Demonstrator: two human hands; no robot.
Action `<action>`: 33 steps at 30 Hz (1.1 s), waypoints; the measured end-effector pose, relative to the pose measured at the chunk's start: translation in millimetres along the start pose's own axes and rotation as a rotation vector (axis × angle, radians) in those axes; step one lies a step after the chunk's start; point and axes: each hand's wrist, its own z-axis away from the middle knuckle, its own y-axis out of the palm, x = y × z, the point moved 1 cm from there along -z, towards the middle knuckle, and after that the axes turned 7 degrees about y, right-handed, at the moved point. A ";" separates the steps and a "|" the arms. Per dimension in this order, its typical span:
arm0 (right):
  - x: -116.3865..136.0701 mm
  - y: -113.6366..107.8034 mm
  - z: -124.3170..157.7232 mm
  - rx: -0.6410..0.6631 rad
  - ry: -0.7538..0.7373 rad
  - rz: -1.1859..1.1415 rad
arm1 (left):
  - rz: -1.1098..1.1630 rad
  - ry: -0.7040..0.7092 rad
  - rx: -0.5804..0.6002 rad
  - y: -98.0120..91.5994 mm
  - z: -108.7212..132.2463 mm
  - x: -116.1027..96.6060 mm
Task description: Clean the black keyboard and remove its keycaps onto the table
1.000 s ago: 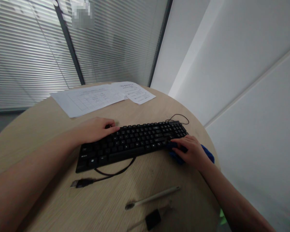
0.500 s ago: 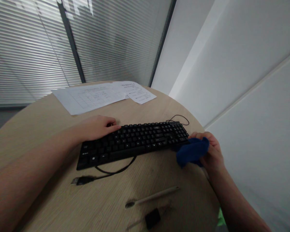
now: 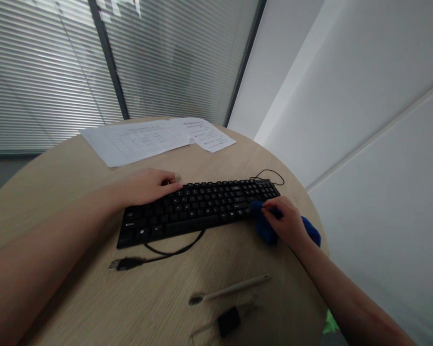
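A black keyboard (image 3: 202, 204) lies at a slant on the round wooden table. My left hand (image 3: 149, 186) grips its far edge toward the left end, thumb on the keys and the other fingers curled behind. At the keyboard's near right corner, my right hand (image 3: 283, 218) pinches a blue cloth (image 3: 266, 229) between thumb and fingers. Part of the cloth touches the right-hand keys, and another part spreads out behind the wrist. From under the keyboard's near side comes a black cable with a USB plug (image 3: 124, 264).
Nearer to me lie a toothbrush-like brush (image 3: 231, 290) with dark bristles and a small black object (image 3: 229, 321) with thin wire-like parts, blurred. Printed papers (image 3: 147, 142) cover the table's far side. A thin cord loop (image 3: 274, 172) sits behind the keyboard. A white wall (image 3: 375, 158) borders the right side.
My right hand has moved left and turned over, bringing the cloth onto the keys at the keyboard's near right edge. My left hand keeps its place.
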 end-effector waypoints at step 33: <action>-0.2 7.0 7.2 0.095 -0.133 0.100 | -0.034 0.047 0.026 -5.5 2.4 -8.3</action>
